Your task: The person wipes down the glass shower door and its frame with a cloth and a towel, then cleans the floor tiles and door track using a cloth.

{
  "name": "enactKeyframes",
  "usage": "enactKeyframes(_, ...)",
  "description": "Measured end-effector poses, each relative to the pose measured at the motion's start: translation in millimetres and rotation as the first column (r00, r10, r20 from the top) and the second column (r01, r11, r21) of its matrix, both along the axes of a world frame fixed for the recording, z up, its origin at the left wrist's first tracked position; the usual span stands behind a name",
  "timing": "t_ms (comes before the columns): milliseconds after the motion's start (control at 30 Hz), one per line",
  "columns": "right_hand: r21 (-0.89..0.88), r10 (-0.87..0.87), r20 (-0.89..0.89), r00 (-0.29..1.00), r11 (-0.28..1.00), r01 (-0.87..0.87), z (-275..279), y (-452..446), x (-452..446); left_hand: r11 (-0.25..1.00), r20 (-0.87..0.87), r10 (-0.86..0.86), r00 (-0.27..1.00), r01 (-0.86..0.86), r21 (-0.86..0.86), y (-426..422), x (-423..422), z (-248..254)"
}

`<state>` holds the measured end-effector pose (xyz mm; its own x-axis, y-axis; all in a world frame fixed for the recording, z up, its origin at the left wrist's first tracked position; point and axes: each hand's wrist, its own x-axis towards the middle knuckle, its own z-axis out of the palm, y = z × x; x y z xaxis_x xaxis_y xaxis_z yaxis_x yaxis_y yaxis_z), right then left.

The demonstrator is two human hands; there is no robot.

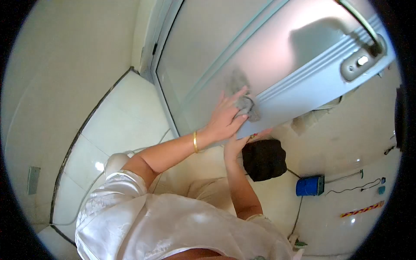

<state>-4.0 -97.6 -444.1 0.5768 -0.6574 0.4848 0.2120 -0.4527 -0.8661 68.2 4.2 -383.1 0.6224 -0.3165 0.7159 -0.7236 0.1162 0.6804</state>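
Observation:
My left hand (225, 116), with a gold bangle on its wrist, presses a crumpled grey cloth (246, 105) against the lower part of a door (286, 102). The fingers are bent around the cloth. The door has a pale frame and frosted panels, and it stands tilted across my view. Below it, my right hand (234, 146) grips the door's edge, thumb on the near side and fingers partly hidden behind. A small patch of red and green shows by those fingers; I cannot make out what it is.
A metal handle (363, 60) is on the door's right end. A black, cloth-like thing (264, 159) is just beyond my right hand. Farther right are a blue bucket (308, 185) and a red-and-yellow striped stick (362, 209). A thin hose (92, 190) runs along the tiles at left.

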Motion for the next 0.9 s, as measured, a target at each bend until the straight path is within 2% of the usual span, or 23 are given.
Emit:
enactKeyframes(67, 0.034, 0.021, -0.047, 0.999, 0.999, -0.019, -3, 1, -3, 1.0, 0.204, -0.008, 0.979, 0.006, 0.01, 4, 17, 35)
enactKeyframes(167, -0.004, 0.011, -0.047, 0.999, 1.0, -0.011, -18, -4, -6, 0.978, 0.384, 0.2, 0.901, -0.16, -0.134, -10, 50, 35)
enactKeyframes(267, -0.011, 0.0, -0.063, 0.998, 1.0, -0.001, -9, 9, -11, 0.937, -0.086, 0.305, 0.948, -0.315, -0.151, -26, 85, -29)
enactKeyframes(367, -0.038, -0.005, -0.058, 0.998, 0.999, 0.003, -9, 14, -12, 0.888, -0.591, 0.166, 0.79, -0.381, -0.259, -37, 120, -113)
enactKeyframes(467, -0.045, -0.016, -0.055, 0.998, 0.999, 0.013, 0, 21, -15, 0.987, -0.689, 0.159, 0.707, -0.118, 0.106, -3, 79, -50)
enactKeyframes(533, -0.002, 0.006, -0.101, 0.995, 1.0, -0.007, 2, 27, -17, 0.994, -0.459, 0.107, 0.882, -0.113, 0.016, -1, 40, 5)
enactKeyframes(567, 0.038, 0.034, -0.145, 0.989, 0.999, -0.029, 0, 27, -20, 0.993, -0.19, 0.039, 0.981, -0.059, -0.101, 1, 22, 36)
enactKeyframes(600, 0.076, 0.064, -0.188, 0.98, 0.996, -0.051, -2, 24, -23, 0.979, 0.098, -0.008, 0.995, 0.027, -0.2, 3, 10, 68)
enactKeyframes(667, 0.038, 0.057, -0.208, 0.976, 0.998, -0.05, -7, 20, -23, 0.952, 0.298, 0.181, 0.937, -0.091, -0.293, 5, 4, 121)
enactKeyframes(733, -0.022, 0.049, -0.169, 0.984, 0.998, -0.054, -15, 16, -24, 0.955, 0.429, 0.239, 0.871, -0.13, -0.269, -4, 35, 142)
enactKeyframes(800, -0.097, 0.049, -0.073, 0.996, 0.994, -0.056, -22, 15, -18, 0.922, 0.449, 0.344, 0.824, -0.204, -0.33, -17, 88, 154)
enactKeyframes(867, -0.108, 0.067, -0.082, 0.994, 0.991, -0.075, -19, 17, -19, 0.882, 0.111, 0.428, 0.897, -0.388, -0.267, -21, 138, 166)
enactKeyframes(900, -0.119, 0.075, -0.086, 0.994, 0.989, -0.085, -17, 18, -21, 0.9, -0.062, 0.41, 0.91, -0.415, -0.134, -12, 164, 168)
